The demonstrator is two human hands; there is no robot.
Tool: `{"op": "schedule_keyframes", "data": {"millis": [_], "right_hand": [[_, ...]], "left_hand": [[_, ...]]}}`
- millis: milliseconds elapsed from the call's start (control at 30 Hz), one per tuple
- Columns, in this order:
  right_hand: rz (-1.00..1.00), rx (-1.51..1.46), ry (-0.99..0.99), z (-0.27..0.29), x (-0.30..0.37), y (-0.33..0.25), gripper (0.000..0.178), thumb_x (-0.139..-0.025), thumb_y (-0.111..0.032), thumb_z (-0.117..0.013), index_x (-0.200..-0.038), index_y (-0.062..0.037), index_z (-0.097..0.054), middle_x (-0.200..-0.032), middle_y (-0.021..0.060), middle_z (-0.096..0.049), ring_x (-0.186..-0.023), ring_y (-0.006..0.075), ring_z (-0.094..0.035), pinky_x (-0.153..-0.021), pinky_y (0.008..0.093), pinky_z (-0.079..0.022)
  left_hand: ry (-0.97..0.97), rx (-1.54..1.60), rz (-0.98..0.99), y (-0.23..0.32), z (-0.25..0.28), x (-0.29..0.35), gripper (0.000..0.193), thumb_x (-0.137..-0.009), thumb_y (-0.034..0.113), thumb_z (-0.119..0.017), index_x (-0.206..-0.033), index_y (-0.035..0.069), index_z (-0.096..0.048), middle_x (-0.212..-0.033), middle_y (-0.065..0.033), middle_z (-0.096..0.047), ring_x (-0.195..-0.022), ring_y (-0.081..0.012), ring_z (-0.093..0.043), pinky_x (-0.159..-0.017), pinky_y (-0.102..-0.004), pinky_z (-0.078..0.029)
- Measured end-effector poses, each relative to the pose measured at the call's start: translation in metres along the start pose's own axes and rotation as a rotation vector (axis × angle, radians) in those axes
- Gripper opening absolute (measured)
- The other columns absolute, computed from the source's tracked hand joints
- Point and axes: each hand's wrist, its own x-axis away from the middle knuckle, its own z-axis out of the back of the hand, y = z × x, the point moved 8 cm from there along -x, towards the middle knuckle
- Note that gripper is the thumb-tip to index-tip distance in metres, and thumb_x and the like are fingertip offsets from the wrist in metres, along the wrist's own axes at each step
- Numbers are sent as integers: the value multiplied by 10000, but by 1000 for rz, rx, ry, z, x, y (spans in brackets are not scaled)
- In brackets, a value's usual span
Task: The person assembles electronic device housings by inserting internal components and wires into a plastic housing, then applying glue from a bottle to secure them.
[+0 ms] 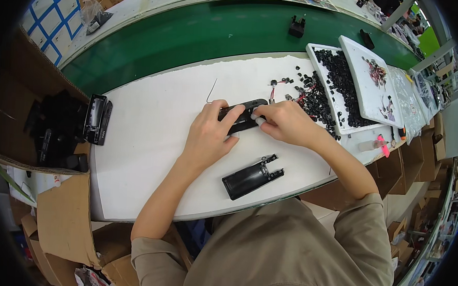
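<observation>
A long black plastic housing point(247, 124) lies above the white work surface, in front of my body. My left hand point(209, 131) grips its left part, thumb on the near side and fingers over the far side. At the housing's right end, the fingertips of my right hand point(288, 123) are pinched together and press into the hollow; whatever they hold is hidden. White coverings show on these fingertips. Nearer to me rests a separate black plastic shell point(253, 176), hollow side up, with two prongs pointing right. A thin bent metal rod point(211, 90) lies beyond my left hand.
Small black parts point(314, 98) with a few red wires spread right of my hands, beside a white foam tray point(340, 92) and a tilted white lid point(372, 83). A cardboard box point(62, 207) with black housings point(98, 119) stands left. A green belt point(193, 37) runs behind.
</observation>
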Motion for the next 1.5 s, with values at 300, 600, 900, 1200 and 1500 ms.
{"op": "schedule_keyframes", "data": {"millis": [300,600,900,1200,1500], "right_hand": [[-114,-44,-93,-3,12,6,414,-632,-65,-566,-1044,-26,-555,-504,80,-503,-480,262,-537,-512,359,-439],[-85,160,-74,-4,13,-1,362,-684,-86,-595,-1044,-85,-555,-549,90,-570,-533,282,-595,-513,385,-472],[31,36,167,-8,26,10,269,-730,-59,-605,-994,-111,-617,-631,86,-617,-559,270,-605,-506,368,-478],[-248,36,1055,70,136,26,347,-697,78,-642,-1014,-34,-560,-703,14,-501,-581,89,-451,-526,213,-398],[-835,415,1395,57,302,81,431,-730,-56,-707,-1036,-53,-403,-1124,80,-483,-977,161,-473,-771,258,-343]], "left_hand": [[-12,-7,60,-3,-1,0,627,-555,61,-744,-1141,127,-529,-991,-103,-483,-858,-260,-536,-678,-357,-489],[-7,-39,53,0,-1,0,634,-553,67,-741,-1145,136,-524,-981,-102,-487,-850,-262,-536,-682,-360,-483],[-15,27,55,-3,-3,-1,614,-558,59,-722,-1135,135,-528,-977,-93,-482,-834,-261,-533,-676,-356,-480],[5,-64,43,-4,1,1,608,-564,32,-681,-1148,120,-534,-1004,-111,-494,-846,-285,-554,-689,-364,-493],[29,-70,51,-1,-3,1,662,-518,20,-731,-1147,107,-544,-1022,-119,-492,-887,-285,-539,-733,-362,-483]]}}
